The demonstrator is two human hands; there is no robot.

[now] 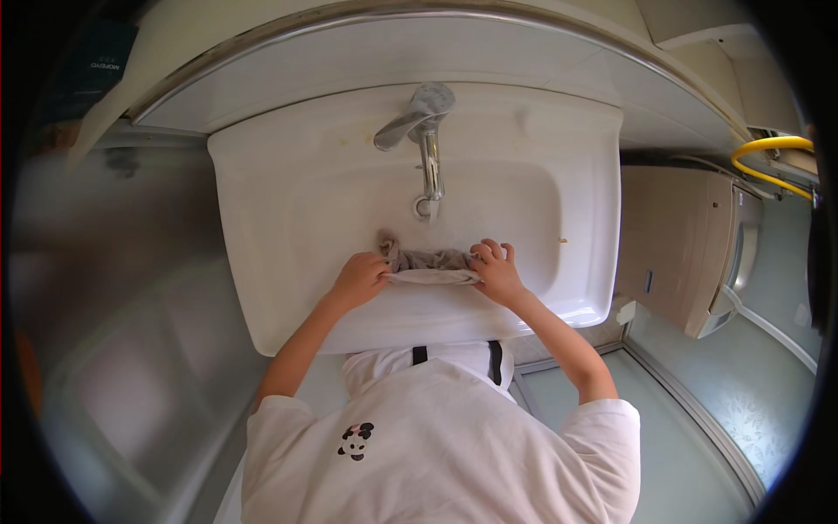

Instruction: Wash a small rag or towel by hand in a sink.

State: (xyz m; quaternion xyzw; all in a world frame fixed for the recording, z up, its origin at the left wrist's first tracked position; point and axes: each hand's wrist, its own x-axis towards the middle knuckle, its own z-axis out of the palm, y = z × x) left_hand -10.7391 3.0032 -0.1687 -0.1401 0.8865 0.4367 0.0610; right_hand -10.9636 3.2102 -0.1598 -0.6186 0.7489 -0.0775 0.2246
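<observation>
Between my hands a wet greyish cloth (435, 267) is stretched sideways over the front of a white ceramic washbasin (281, 150). My left hand (362, 278) grips the cloth's left end. At the right end, my right hand (496, 270) pinches it with thumb and some fingers, while other fingers are raised. A dark bunched corner of the cloth sticks up beside my left fingers. Just beyond it, water (433, 211) runs from the chrome single-lever faucet (431, 164). The drain (421, 207) shows below the spout.
A beige washing machine or dryer (674, 242) stands right of the basin, with a yellow hose (772, 144) above it. Along the back runs a metal-edged ledge (393, 14). A dark box (98, 65) bearing writing is at upper left. A glass panel (131, 367) stands at left.
</observation>
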